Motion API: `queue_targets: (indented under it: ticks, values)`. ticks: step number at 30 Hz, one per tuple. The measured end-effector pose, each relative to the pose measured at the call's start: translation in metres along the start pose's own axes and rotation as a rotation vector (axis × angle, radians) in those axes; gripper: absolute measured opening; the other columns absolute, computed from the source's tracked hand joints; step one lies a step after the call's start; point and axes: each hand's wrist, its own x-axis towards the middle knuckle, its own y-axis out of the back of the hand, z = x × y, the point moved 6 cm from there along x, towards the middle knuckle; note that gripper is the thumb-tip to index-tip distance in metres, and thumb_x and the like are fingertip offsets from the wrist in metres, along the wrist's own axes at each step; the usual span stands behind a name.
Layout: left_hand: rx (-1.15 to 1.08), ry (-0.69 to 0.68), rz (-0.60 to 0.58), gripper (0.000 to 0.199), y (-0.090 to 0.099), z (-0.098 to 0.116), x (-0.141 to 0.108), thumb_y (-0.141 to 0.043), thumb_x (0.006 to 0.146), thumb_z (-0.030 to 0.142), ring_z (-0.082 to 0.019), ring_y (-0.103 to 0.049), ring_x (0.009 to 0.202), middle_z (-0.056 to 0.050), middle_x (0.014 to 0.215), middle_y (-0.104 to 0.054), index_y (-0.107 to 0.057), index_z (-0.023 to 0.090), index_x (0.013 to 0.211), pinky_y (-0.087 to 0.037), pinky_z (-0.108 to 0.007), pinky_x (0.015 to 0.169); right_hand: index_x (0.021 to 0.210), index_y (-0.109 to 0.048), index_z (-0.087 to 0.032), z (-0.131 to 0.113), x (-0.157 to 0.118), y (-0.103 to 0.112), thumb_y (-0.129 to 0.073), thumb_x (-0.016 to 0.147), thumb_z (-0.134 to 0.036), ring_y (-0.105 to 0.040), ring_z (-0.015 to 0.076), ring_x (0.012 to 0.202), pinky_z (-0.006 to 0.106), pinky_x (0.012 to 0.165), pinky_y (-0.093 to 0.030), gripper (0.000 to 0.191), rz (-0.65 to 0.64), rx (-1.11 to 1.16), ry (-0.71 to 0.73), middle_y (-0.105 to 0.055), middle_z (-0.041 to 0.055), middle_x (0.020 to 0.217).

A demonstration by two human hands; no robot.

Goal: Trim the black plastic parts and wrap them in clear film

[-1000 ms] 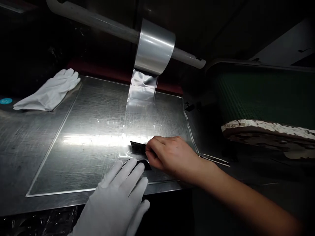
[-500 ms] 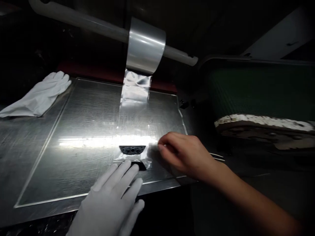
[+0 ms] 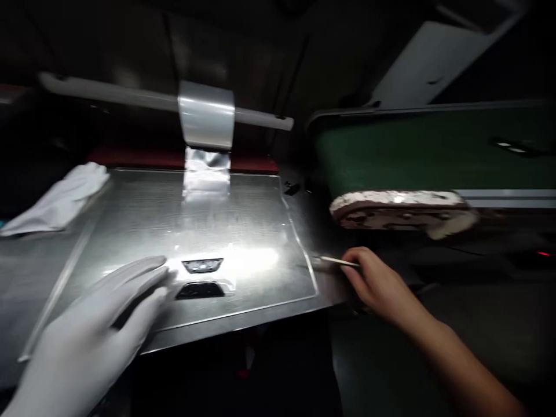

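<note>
1. Head view, nearest: left hand (image 3: 104, 313), in a white glove, fingers extended together, thumb apart, nothing seen in its grasp. It hovers or rests over the plate's left part, fingertips just beside the black pieces; motion blur hides whether it touches.
2. Right hand (image 3: 377, 284), bare, pinched closed around a thin tool (image 3: 336, 261), pale and tweezer-like, past the plate's right border.
3. Lower black piece (image 3: 200, 290) lies towards the front of the plate; upper black piece (image 3: 202, 266) lies just behind it, apart. Both appear to be on clear film.
4. Change noted: the left hand has come off the lower piece, leaving it uncovered; the right hand has gone from beside the pieces to the tool. Judgement: both pieces are released, and the right side has passed from bare-finger placing to tool handling.
5. Plate (image 3: 260, 220), lined at its borders, lies on the table; a spare glove (image 3: 61, 200) lies across its far left corner area.
6. Film strip (image 3: 207, 174) runs down from the film roll (image 3: 206, 116), carried on a rod (image 3: 108, 92).
7. Containers: none identifiable; the space below the front edge is too dark to read. The green belt (image 3: 412, 156), at right, bears one dark object (image 3: 512, 146), unidentified.
</note>
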Motion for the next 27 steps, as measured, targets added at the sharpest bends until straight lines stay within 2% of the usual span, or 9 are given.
queue_targets:
  ticks: [3, 6, 8, 10, 12, 15, 21, 24, 27]
  values:
    - [0.001, 0.012, -0.091, 0.033, -0.004, 0.005, 0.016, -0.064, 0.099, 0.051, -0.026, -0.060, 0.136, 0.007, 0.142, -0.069, -0.070, 0.039, 0.129, -0.047, -0.049, 0.120, 0.123, -0.059, -0.022, -0.048, 0.022, -0.004, -0.053, 0.107, -0.035, -0.071, 0.0252, 0.094, 0.036, 0.078, -0.055, 0.022, -0.029, 0.093, 0.119, -0.070, 0.0085, 0.110]
    - [0.054, -0.073, -0.190, 0.031, -0.016, 0.002, 0.024, -0.061, 0.102, 0.048, -0.027, -0.050, 0.146, 0.002, 0.147, -0.066, -0.070, 0.032, 0.127, -0.043, -0.051, 0.123, 0.129, -0.060, -0.025, -0.133, 0.052, -0.021, -0.050, 0.110, -0.030, -0.069, 0.0214, 0.098, 0.033, 0.084, -0.054, 0.022, -0.138, 0.189, 0.368, -0.070, 0.0052, 0.114]
    - [0.095, -0.105, -0.257, 0.029, -0.023, 0.000, 0.027, -0.058, 0.104, 0.045, -0.028, -0.047, 0.148, -0.001, 0.150, -0.063, -0.070, 0.030, 0.126, -0.044, -0.053, 0.121, 0.131, -0.062, -0.025, -0.184, 0.070, -0.035, -0.050, 0.110, -0.026, -0.068, 0.0209, 0.094, 0.033, 0.079, -0.053, 0.025, -0.180, 0.167, 0.477, -0.070, 0.0040, 0.111]
    - [0.121, -0.120, -0.288, 0.029, -0.026, -0.001, 0.028, -0.056, 0.105, 0.043, -0.028, -0.043, 0.150, -0.002, 0.151, -0.061, -0.068, 0.029, 0.126, -0.044, -0.054, 0.121, 0.131, -0.065, -0.024, -0.218, 0.084, -0.047, -0.052, 0.109, -0.023, -0.067, 0.0206, 0.087, 0.033, 0.069, -0.050, 0.026, -0.202, 0.110, 0.530, -0.070, 0.0033, 0.106]
    - [0.127, -0.125, -0.300, 0.028, -0.027, 0.000, 0.030, -0.056, 0.105, 0.042, -0.027, -0.040, 0.151, -0.003, 0.150, -0.060, -0.067, 0.029, 0.127, -0.041, -0.053, 0.124, 0.130, -0.067, -0.023, -0.234, 0.091, -0.056, -0.055, 0.108, -0.021, -0.066, 0.0198, 0.081, 0.033, 0.063, -0.046, 0.025, -0.222, 0.077, 0.554, -0.070, 0.0028, 0.102]
    - [0.118, -0.113, -0.318, 0.024, -0.027, 0.001, 0.031, -0.055, 0.105, 0.040, -0.027, -0.039, 0.150, -0.002, 0.147, -0.060, -0.067, 0.028, 0.122, -0.039, -0.051, 0.125, 0.129, -0.068, -0.022, -0.238, 0.095, -0.060, -0.054, 0.109, -0.021, -0.066, 0.0183, 0.079, 0.032, 0.062, -0.045, 0.025, -0.242, 0.092, 0.569, -0.071, 0.0024, 0.101]
    - [0.116, -0.099, -0.326, 0.023, -0.026, -0.002, 0.031, -0.055, 0.105, 0.039, -0.026, -0.038, 0.150, -0.003, 0.148, -0.060, -0.069, 0.028, 0.119, -0.040, -0.051, 0.124, 0.131, -0.068, -0.025, -0.225, 0.092, -0.058, -0.052, 0.110, -0.026, -0.066, 0.0184, 0.081, 0.032, 0.063, -0.045, 0.026, -0.263, 0.074, 0.560, -0.071, 0.0012, 0.101]
    - [0.120, -0.105, -0.322, 0.027, -0.026, -0.002, 0.029, -0.056, 0.104, 0.043, -0.029, -0.040, 0.151, -0.003, 0.150, -0.060, -0.068, 0.029, 0.124, -0.042, -0.055, 0.123, 0.131, -0.068, -0.026, -0.202, 0.084, -0.050, -0.049, 0.111, -0.027, -0.067, 0.0184, 0.082, 0.031, 0.063, -0.047, 0.027, -0.269, 0.038, 0.528, -0.071, 0.0019, 0.102]
    - [0.122, -0.094, -0.321, 0.031, -0.025, -0.003, 0.028, -0.057, 0.103, 0.046, -0.032, -0.043, 0.149, -0.004, 0.151, -0.061, -0.069, 0.030, 0.126, -0.044, -0.059, 0.121, 0.130, -0.068, -0.027, -0.163, 0.068, -0.032, -0.046, 0.112, -0.031, -0.068, 0.0184, 0.082, 0.030, 0.066, -0.051, 0.030, -0.240, -0.003, 0.477, -0.072, 0.0030, 0.103]
